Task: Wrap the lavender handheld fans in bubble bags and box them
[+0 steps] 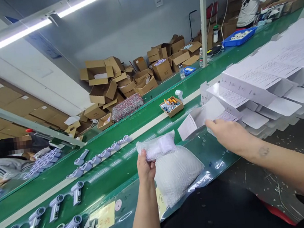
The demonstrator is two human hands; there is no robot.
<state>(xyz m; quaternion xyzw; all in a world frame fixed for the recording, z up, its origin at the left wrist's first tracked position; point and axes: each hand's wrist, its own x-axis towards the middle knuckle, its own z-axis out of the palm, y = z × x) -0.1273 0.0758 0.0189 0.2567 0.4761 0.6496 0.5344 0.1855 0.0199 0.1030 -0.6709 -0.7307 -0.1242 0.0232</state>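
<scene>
My left hand (146, 166) is closed on a bubble-wrap bag (158, 147) with a lilac device inside, held above the work surface. Just below it lies a pile of flat bubble-wrap bags (178, 173). My right hand (228, 134) pinches the edge of a white printed carton (193, 123), whose end flap stands open toward the wrapped device. The carton and the bag are close together, with a small gap between them. Beside the right hand rise stacked white cartons (260, 74) with open ends, filling the right side.
Lilac handheld devices with round heads (77, 193) lie in rows along the green conveyor (131, 125). A small cardboard box (172, 108) of colourful parts sits on it. Across the line are brown cartons (97, 74), a blue tray (239, 36) and co-workers (255, 3). A metal post (203, 22) stands there.
</scene>
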